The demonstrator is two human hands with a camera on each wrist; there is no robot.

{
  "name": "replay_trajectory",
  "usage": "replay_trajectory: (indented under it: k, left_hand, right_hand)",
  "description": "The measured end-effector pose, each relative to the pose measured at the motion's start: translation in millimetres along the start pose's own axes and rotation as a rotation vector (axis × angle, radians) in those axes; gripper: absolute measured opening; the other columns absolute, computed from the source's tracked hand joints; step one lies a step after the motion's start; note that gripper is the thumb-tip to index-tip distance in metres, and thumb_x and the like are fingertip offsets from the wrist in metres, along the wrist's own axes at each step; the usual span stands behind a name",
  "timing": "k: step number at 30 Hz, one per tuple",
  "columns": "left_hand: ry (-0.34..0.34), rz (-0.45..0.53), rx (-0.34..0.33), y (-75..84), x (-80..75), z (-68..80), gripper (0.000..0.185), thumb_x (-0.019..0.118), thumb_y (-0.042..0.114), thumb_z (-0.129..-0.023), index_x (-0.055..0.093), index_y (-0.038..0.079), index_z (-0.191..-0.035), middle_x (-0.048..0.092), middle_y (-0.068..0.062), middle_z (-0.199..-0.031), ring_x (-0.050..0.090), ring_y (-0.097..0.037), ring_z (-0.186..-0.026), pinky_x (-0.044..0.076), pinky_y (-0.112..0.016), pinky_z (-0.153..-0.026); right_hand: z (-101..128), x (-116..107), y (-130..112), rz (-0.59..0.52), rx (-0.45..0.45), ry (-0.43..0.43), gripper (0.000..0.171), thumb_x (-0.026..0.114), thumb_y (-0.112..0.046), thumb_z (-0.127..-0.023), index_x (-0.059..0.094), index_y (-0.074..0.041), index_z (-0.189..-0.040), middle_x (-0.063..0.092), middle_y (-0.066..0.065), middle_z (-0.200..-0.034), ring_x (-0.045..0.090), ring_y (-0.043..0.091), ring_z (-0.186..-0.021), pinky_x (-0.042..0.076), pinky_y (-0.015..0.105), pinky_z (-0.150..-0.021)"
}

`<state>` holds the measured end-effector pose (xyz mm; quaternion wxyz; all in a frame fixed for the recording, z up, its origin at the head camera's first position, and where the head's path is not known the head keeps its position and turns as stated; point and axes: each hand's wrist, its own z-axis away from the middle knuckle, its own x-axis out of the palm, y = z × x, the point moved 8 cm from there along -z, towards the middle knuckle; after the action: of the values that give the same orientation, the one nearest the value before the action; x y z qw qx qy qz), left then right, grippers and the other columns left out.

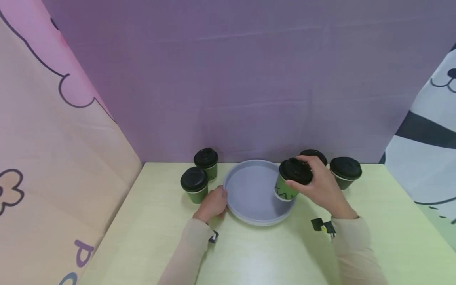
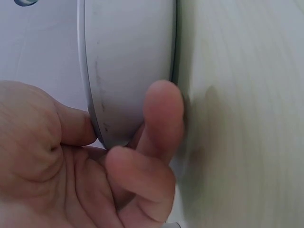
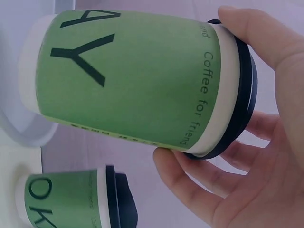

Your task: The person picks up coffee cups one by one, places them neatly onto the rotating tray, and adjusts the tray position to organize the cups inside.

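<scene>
Green cup [image 1: 286,186] w/ black lid pinched in right hand [image 1: 320,186] over grey tray [image 1: 249,190]; left hand [image 1: 213,204] gripping tray rim.

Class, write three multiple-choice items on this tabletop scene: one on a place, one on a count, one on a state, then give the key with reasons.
1. Where is the left hand?
A. on the tray's rim
B. on a cup lid
C. flat on the table

2. How many lidded cups show in the head view?
A. three
B. five
C. seven

3. How is the cup in the right hand?
A. lying on its side
B. lidless
C. gripped by its lid, over the tray

Key: 1 A, fingers pinch the tray edge; 2 B, two on the left, three on the right; 3 C, fingers curl round the black lid.
</scene>
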<state>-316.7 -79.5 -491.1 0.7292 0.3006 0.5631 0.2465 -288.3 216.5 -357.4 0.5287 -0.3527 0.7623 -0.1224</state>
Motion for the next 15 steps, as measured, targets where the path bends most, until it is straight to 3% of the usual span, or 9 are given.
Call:
replay_trajectory:
  k: [15]
  left_hand:
    - [-0.014, 0.026, -0.016, -2.4, 0.6, -1.4, 0.034, 0.034, 0.023, -0.112, 0.055, 0.0, -0.124, 0.063, -0.007, -0.071, 0.064, -0.023, -0.052, 0.047, -0.032, -0.063]
  right_hand:
    - [-0.8, 35.1, -28.5, 0.002, -0.123, -0.057, 0.076, 0.089, -0.034, -0.08, 0.053, -0.006, -0.141, 0.059, 0.013, -0.14, 0.058, 0.034, -0.128, 0.048, 0.055, -0.103]
